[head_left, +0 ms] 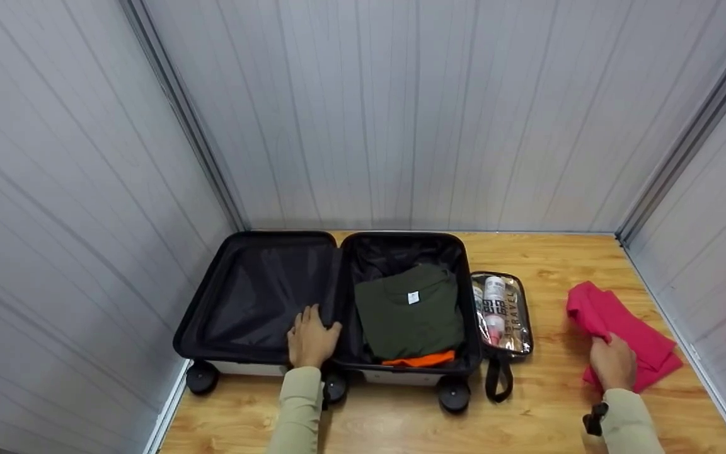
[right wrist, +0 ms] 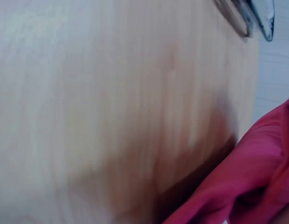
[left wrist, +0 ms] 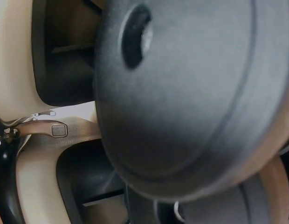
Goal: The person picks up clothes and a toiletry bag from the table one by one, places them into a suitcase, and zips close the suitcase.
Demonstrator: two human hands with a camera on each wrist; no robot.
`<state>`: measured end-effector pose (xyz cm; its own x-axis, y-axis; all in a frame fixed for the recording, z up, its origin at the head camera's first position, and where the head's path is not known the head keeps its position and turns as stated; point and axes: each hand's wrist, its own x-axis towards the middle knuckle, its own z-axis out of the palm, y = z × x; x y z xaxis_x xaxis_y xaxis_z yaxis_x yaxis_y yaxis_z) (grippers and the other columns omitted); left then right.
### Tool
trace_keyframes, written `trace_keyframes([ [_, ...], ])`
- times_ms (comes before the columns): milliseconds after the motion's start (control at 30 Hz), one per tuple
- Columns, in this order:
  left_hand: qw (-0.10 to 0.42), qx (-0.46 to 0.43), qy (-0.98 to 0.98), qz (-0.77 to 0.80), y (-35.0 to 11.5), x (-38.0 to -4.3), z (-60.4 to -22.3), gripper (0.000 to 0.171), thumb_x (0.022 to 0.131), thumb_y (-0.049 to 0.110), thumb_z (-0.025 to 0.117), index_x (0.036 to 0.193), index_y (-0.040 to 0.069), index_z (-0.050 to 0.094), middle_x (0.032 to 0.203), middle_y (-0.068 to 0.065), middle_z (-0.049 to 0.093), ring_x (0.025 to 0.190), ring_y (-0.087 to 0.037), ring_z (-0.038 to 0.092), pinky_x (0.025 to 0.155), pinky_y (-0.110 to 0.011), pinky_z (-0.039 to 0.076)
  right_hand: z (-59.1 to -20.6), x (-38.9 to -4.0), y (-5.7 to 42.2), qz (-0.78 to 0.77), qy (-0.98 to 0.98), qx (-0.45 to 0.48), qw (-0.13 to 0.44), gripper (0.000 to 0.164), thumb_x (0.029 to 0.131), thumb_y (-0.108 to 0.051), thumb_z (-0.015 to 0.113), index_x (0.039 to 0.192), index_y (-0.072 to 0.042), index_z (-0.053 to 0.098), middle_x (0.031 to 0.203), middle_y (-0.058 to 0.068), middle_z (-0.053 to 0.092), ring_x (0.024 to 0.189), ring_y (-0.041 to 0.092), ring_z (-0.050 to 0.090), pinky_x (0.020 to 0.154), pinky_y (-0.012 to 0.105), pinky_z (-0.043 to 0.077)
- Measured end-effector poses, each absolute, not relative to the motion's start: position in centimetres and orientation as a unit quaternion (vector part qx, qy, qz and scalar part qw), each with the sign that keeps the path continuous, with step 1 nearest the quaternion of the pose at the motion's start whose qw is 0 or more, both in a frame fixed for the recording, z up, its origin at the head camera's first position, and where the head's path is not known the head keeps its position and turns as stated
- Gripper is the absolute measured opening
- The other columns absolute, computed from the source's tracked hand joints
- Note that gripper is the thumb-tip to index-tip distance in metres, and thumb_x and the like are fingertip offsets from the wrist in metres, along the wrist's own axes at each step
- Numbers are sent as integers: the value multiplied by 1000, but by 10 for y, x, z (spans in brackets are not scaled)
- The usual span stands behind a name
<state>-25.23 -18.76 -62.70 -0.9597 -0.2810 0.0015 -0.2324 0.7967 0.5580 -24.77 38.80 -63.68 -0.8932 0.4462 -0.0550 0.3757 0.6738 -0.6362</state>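
Observation:
A pink folded garment [head_left: 621, 328] is at the right of the floor, and my right hand [head_left: 614, 362] grips its near left side. In the right wrist view, the pink cloth [right wrist: 256, 172] bunches at the lower right, with a shadow on the floor beside it. An open suitcase [head_left: 237, 354] lies flat in the middle. My left hand [head_left: 312, 338] rests with extended fingers on its near edge, by the hinge between the halves. A dark green folded shirt [head_left: 407, 321] lies in the right half, over an orange cloth [head_left: 423, 360].
A clear travel pouch [head_left: 517, 309] with bottles inside sits against the suitcase's right side, its black strap [head_left: 498, 381] toward me. Suitcase wheels [head_left: 454, 394] stick out at the near side; one wheel [left wrist: 191, 93] fills the left wrist view. Panel walls [head_left: 401, 126] enclose the wooden floor [head_left: 546, 265].

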Motion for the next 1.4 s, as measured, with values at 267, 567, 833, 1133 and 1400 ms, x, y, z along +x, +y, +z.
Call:
trace_keyframes([
  [267, 41, 132, -949, -284, -187, -254, -627, 73, 96, 44, 63, 156, 7, 42, 161, -20, 40, 152, -42, 32, 121, -66, 26, -626, -249, 386, 383, -886, -246, 89, 32, 99, -22, 41, 71, -7, 44, 93, 29, 55, 100, 53, 53, 83, 55, 39],
  [567, 55, 130, -943, -300, -186, -253, -627, 72, 96, 42, 64, 155, 6, 43, 161, -20, 41, 151, -43, 33, 121, -66, 25, -613, -249, 382, 473, -835, -271, 77, 34, 103, -26, 43, 106, 4, 57, 123, 30, 54, 108, 35, 47, 84, 35, 37],
  [833, 52, 134, -947, -287, -188, -254, -628, 73, 95, 44, 64, 155, 7, 43, 160, -19, 42, 151, -42, 34, 121, -65, 27, -600, -252, 382, 555, -782, -279, 47, 62, 107, -41, 35, 156, -3, 40, 157, 25, 40, 142, 34, 35, 122, 40, 31],
  [1133, 54, 136, -947, -288, -188, -252, -626, 73, 96, 44, 64, 155, 8, 43, 160, -18, 42, 151, -41, 35, 121, -65, 27, -590, -250, 381, 590, -756, -280, 43, 60, 106, -41, 45, 151, -1, 45, 98, -12, 59, 86, 0, 51, 73, 12, 46],
  [1400, 42, 137, -946, -290, -188, -253, -627, 74, 96, 45, 63, 156, 8, 41, 162, -19, 40, 152, -41, 32, 122, -64, 25, -579, -252, 377, 639, -718, -273, 52, 59, 105, -39, 50, 149, -1, 47, 77, -27, 54, 77, -7, 53, 71, 9, 47],
])
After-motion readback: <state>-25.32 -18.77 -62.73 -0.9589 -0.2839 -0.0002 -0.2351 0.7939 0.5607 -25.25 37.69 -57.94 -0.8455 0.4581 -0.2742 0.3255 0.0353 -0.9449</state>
